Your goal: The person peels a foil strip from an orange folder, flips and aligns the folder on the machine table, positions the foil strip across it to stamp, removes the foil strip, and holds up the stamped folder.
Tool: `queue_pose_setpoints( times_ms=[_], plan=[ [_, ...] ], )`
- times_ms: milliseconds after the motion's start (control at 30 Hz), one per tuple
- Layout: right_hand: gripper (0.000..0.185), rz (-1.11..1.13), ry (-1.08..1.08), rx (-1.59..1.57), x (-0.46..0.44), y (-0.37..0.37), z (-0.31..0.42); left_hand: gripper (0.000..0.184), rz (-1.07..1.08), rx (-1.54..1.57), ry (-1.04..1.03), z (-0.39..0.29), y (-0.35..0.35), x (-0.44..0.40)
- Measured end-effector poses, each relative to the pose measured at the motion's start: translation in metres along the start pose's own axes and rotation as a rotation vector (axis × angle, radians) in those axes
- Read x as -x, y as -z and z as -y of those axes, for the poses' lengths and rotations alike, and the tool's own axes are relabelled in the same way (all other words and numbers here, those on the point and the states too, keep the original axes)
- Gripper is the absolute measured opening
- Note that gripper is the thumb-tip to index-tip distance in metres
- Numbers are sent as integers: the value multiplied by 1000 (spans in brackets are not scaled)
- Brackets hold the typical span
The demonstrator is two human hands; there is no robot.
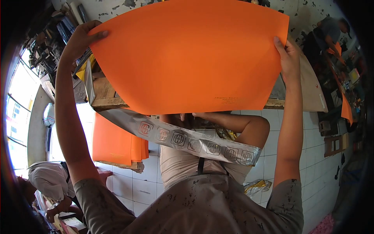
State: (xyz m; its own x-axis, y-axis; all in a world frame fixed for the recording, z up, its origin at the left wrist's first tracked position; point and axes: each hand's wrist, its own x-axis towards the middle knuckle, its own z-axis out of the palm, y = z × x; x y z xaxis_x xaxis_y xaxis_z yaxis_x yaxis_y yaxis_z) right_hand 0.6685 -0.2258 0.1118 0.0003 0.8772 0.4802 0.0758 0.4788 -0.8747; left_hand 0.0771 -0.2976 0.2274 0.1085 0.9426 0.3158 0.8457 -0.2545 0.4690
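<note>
A large orange sheet (187,58) is held up in front of me, with small printed text near its lower edge. My left hand (83,41) pinches its upper left corner, thumb on the near face. At the right edge, my right hand (287,56) grips the sheet with the thumb in front; the other fingers are mostly behind it. Below the sheet, a silver foil strip (178,139) with round emblems in squares hangs across my lap. Behind the sheet is a wooden table (107,102), largely hidden.
A stack of orange sheets (113,142) lies at the lower left. One person (48,179) is at the left, another (329,33) at the upper right with orange sheets. Crumpled foil (258,187) lies on the tiled floor (146,187).
</note>
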Motion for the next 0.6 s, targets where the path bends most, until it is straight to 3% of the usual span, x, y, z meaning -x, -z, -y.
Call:
queue_pose_setpoints(
  times_ms=[600],
  plan=[
    [36,3,-1,32,9,-4,-3,48,-31,-62,4,-1,-8,6]
  ],
)
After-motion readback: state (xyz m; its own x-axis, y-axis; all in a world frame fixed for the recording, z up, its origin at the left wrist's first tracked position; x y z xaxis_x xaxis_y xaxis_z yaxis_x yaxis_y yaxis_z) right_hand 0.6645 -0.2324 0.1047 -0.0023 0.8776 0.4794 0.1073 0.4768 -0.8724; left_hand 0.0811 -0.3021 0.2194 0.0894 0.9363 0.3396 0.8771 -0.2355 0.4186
